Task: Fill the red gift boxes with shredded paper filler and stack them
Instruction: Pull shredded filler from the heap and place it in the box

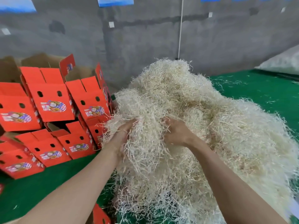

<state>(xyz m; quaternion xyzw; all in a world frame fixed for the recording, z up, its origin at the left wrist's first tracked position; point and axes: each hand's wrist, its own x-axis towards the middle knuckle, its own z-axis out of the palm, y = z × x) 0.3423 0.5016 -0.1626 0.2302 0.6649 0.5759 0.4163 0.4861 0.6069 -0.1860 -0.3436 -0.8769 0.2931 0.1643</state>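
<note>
A big heap of pale shredded paper filler (186,110) covers the middle and right of the green table. My left hand (124,135) and my right hand (176,133) are both dug into its near side, fingers closed around a clump of filler between them. Several red gift boxes (51,104) with printed labels and round holes are piled in a leaning stack at the left, flaps open. Part of another red box (100,215) shows at the bottom edge, under my left forearm.
The green table cover (258,88) is strewn with loose strands. A grey concrete wall (145,38) stands behind, with a white cord (180,29) hanging down it. A pale sack (283,62) lies at the far right. Brown cardboard (40,60) rises behind the boxes.
</note>
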